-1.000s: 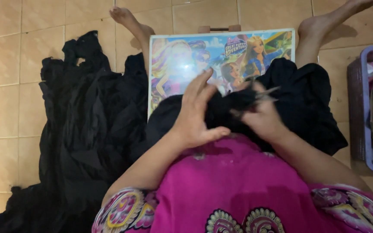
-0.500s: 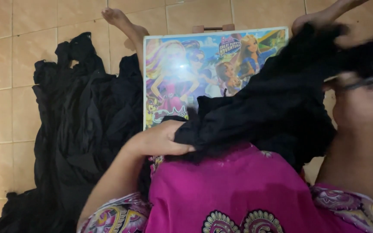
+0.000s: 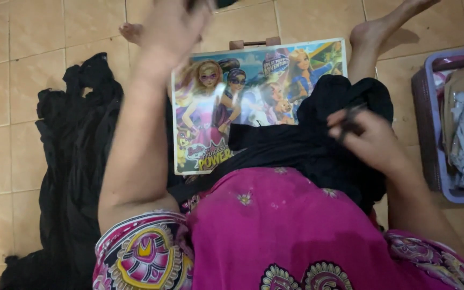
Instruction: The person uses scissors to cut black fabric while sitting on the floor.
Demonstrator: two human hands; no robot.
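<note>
At the far left a heap of black cloth lies on the tiled floor, its long axis running away from the person toward the top of the view. Just right of it the left hand is raised high, near the top edge; it is blurred and partly cut off, so I cannot tell whether its fingers are spread or closed on something. Below and right of that hand lies a small lap desk with a colourful cartoon picture on top, set between the person's bare legs. A black garment lies across the right half of the desk and down onto the pink-clad lap, its long axis running left to right. The right hand rests on the garment's right part, fingers curled around a small dark tool, probably scissors. At the far right stands a purple basket holding wrapped packets.
</note>
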